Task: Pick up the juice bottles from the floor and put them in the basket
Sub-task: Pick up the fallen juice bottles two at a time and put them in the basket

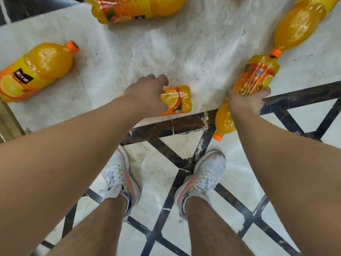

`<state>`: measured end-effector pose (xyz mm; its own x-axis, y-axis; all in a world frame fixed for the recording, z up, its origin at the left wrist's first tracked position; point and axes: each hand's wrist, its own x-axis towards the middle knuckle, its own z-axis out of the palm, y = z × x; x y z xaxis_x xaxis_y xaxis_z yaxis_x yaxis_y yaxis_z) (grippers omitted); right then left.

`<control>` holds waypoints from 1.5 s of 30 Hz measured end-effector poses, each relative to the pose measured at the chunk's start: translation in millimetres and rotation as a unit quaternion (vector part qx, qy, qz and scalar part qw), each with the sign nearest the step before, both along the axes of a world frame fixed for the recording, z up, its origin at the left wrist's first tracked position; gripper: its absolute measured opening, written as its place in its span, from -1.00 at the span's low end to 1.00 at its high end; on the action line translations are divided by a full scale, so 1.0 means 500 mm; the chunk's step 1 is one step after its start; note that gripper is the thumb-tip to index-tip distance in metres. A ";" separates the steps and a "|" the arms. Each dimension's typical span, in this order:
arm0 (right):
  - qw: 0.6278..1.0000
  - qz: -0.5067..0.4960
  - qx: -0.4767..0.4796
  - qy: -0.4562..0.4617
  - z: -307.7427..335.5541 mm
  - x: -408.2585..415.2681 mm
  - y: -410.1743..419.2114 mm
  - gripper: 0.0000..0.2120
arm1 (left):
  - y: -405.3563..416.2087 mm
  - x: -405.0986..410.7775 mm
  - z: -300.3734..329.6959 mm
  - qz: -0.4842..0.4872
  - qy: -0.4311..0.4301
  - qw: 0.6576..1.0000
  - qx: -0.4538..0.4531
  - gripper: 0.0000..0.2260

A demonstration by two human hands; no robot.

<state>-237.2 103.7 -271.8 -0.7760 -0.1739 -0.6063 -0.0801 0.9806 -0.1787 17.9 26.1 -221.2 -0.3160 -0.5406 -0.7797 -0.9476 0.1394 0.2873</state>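
Note:
Several orange juice bottles lie on the pale marble floor. My left hand is wrapped over a small juice bottle lying at the middle; its cap end is hidden under the hand. My right hand grips the waist of another juice bottle, whose orange cap points toward my feet. Three more bottles lie loose: one at the left, one at the top centre, one at the upper right. No basket is in view.
My two feet in white trainers stand on a dark-lined diamond pattern of the floor, just behind a dark marble strip. A beige edge of some object shows at the far left.

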 end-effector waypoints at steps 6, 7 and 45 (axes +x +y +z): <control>0.995 0.094 -0.014 -0.041 0.068 0.063 -0.005 0.03 | 0.032 0.031 -0.017 -0.032 -0.024 0.999 -0.023 -0.14; 0.992 0.117 -0.021 -0.050 0.077 0.075 -0.005 0.04 | 0.040 0.034 -0.025 -0.047 -0.026 0.998 -0.026 -0.10; 0.915 0.373 -0.140 -0.058 1.395 0.332 -0.308 -0.06 | -0.241 0.257 1.258 0.407 0.162 0.896 -0.073 -0.28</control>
<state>-71.3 -50.3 425.8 -0.3108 -0.7904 -0.5279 -0.6734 0.5750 -0.4646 146.3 -94.4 407.8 0.0322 -0.7837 -0.6203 -0.6228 -0.5011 0.6008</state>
